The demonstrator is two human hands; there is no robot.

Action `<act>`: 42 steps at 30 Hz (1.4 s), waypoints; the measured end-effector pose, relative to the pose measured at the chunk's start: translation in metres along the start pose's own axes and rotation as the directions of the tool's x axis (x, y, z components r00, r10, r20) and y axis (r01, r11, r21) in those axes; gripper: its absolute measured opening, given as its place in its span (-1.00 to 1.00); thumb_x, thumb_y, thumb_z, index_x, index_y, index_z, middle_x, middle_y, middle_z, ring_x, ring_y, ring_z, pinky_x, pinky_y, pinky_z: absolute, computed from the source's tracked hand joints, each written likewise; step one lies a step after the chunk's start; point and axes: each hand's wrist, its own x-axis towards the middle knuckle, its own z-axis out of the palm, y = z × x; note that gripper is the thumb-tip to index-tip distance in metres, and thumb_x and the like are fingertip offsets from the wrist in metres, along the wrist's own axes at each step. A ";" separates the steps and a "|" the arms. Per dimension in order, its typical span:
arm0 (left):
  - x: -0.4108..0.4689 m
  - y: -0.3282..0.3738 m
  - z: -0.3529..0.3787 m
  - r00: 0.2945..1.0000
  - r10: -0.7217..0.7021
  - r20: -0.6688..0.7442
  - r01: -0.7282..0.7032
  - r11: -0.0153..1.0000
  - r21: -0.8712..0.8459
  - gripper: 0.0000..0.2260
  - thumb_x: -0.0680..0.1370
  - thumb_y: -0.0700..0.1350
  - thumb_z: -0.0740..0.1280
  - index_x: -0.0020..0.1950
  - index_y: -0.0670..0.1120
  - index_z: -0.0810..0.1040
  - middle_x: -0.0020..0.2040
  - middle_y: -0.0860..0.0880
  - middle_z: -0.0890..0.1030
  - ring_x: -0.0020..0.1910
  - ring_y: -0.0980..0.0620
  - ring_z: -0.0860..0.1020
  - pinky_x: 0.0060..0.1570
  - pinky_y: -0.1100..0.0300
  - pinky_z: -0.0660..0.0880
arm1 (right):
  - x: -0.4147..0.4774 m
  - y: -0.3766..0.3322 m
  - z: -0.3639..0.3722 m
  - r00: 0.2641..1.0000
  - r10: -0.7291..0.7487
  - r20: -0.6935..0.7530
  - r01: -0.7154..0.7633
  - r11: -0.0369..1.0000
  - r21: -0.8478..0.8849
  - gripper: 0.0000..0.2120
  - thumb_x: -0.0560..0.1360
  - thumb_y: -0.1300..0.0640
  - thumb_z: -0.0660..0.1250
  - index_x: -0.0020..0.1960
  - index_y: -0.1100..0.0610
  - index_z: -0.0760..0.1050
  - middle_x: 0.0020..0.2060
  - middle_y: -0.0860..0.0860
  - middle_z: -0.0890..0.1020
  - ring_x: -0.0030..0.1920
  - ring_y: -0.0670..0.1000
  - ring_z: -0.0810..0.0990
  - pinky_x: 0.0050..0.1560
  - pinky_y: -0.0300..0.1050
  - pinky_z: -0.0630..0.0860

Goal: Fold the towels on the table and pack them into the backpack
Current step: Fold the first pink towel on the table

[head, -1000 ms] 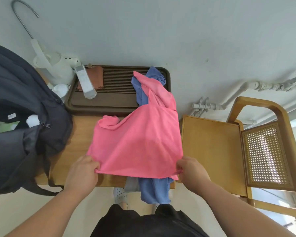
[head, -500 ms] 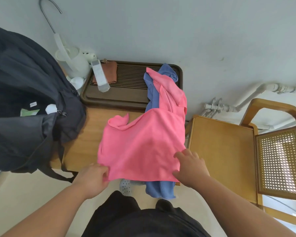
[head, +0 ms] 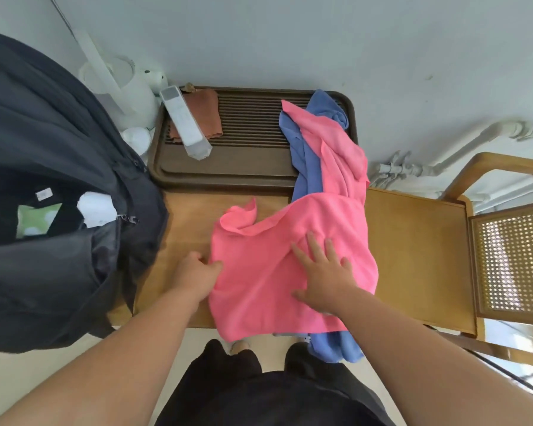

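Nearest to me the person leaned over the near edge of the bench (head: 188,216), both bare arms reaching forward. The right hand (head: 323,272) lay flat on the pink towel (head: 253,296), its fingers straight and spread apart, pressing the cloth down. The left hand (head: 194,276) was at the left edge of the same towel with its fingers curled, and it seemed to pinch the hem, though the grip itself was partly hidden. The pink towel was spread over the middle of the bench, one corner turned up at the left and a long twisted part running away towards the tray (head: 228,170). I saw no clean fold in it, so I judged that the folding had only begun. Under it lay the blue towel (head: 333,348), one end hanging over the near edge of the bench and the other crumpled on the tray; it was not folded at all. At the left end of the bench lay the dark backpack (head: 43,149), its mouth open. Something green and white showed inside, but I could not tell whether it was a towel. Both towels were thus left to fold and to pack. Farther back, a white remote-like object (head: 185,124) and a small brown cloth (head: 205,109) lay on the tray, and a white kettle (head: 126,90) stood by the wall.
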 end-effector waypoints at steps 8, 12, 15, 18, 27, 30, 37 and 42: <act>-0.001 -0.006 -0.001 0.975 0.192 0.112 -0.193 0.981 -0.003 -0.76 0.40 -0.18 0.38 -0.37 -0.06 0.36 -0.44 0.02 0.43 -0.40 -0.04 0.39 -0.39 0.12 0.28 | 0.011 -0.068 -0.036 0.949 -0.062 -0.310 0.044 0.997 -0.064 -0.29 0.52 -0.27 0.23 0.59 -0.18 0.04 0.56 0.07 0.16 0.50 0.19 0.18 0.44 0.18 0.16; -0.008 -0.006 -0.018 0.920 0.328 0.216 -0.293 0.939 -0.179 -0.93 0.49 -0.20 0.34 -0.14 -0.05 0.49 -0.25 0.01 0.58 -0.27 0.01 0.51 -0.25 0.07 0.45 | 0.034 -0.112 -0.057 0.963 -0.122 -0.240 0.154 0.981 0.121 -0.32 0.56 -0.30 0.18 0.59 -0.25 0.01 0.50 0.08 0.31 0.48 0.19 0.24 0.43 0.18 0.21; -0.016 -0.006 -0.028 0.865 0.404 0.298 -0.328 0.904 -0.273 -0.83 0.55 -0.19 0.36 0.07 0.06 0.54 -0.04 0.12 0.63 -0.04 0.15 0.58 -0.04 0.20 0.51 | 0.053 -0.129 -0.066 0.981 -0.112 -0.160 0.142 0.970 0.198 -0.36 0.55 -0.33 0.17 0.58 -0.26 0.08 0.41 0.08 0.45 0.42 0.23 0.33 0.38 0.20 0.27; -0.025 -0.009 -0.028 0.858 0.397 0.324 -0.280 0.893 -0.353 -0.85 0.54 -0.20 0.40 -0.01 0.05 0.52 -0.06 0.09 0.65 -0.08 0.11 0.59 -0.07 0.19 0.50 | 0.066 -0.126 -0.068 0.988 -0.129 -0.084 0.144 0.969 0.202 -0.45 0.57 -0.25 0.24 0.52 -0.18 0.27 0.36 0.04 0.52 0.33 0.19 0.46 0.28 0.09 0.42; -0.030 -0.040 0.004 0.993 0.020 0.120 -0.002 0.989 -0.149 -0.88 0.55 -0.13 0.34 0.06 0.04 0.52 -0.03 0.01 0.63 -0.11 0.02 0.62 -0.06 0.01 0.62 | 0.064 -0.089 -0.045 0.974 -0.225 -0.034 0.224 0.974 -0.031 -0.64 0.56 -0.05 0.29 0.31 0.02 0.36 0.12 0.06 0.55 0.13 0.18 0.52 -0.06 0.00 0.42; -0.031 -0.037 0.010 0.999 0.026 0.031 -0.027 0.999 0.034 -0.75 0.45 -0.01 0.43 0.08 0.00 0.50 -0.08 0.05 0.60 -0.14 0.04 0.59 -0.12 0.07 0.59 | 0.066 -0.085 -0.046 0.959 -0.247 -0.136 0.237 0.968 -0.088 -0.91 0.55 0.14 0.22 0.05 0.04 0.41 -0.12 0.04 0.51 0.01 0.17 0.52 -0.12 -0.04 0.33; -0.033 -0.028 0.023 0.982 0.165 0.097 -0.187 0.935 0.300 -0.75 0.45 0.14 0.42 -0.22 -0.03 0.55 -0.28 0.06 0.60 -0.29 0.05 0.57 -0.37 0.17 0.40 | 0.054 -0.066 -0.061 0.904 -0.241 -0.352 0.370 0.854 0.366 -0.90 0.35 0.16 0.19 -0.27 0.09 0.47 -0.26 -0.02 0.58 -0.17 0.11 0.51 -0.21 -0.03 0.41; -0.036 -0.033 0.024 0.961 0.221 0.168 -0.268 0.893 0.361 -0.77 0.48 -0.02 0.42 -0.31 -0.05 0.46 -0.32 0.01 0.56 -0.35 0.03 0.51 -0.40 0.16 0.31 | 0.040 -0.036 -0.074 0.949 -0.027 -0.315 0.185 0.856 0.483 -0.71 0.37 0.30 0.27 -0.25 -0.11 0.48 -0.40 -0.15 0.47 -0.27 -0.01 0.47 -0.31 -0.13 0.32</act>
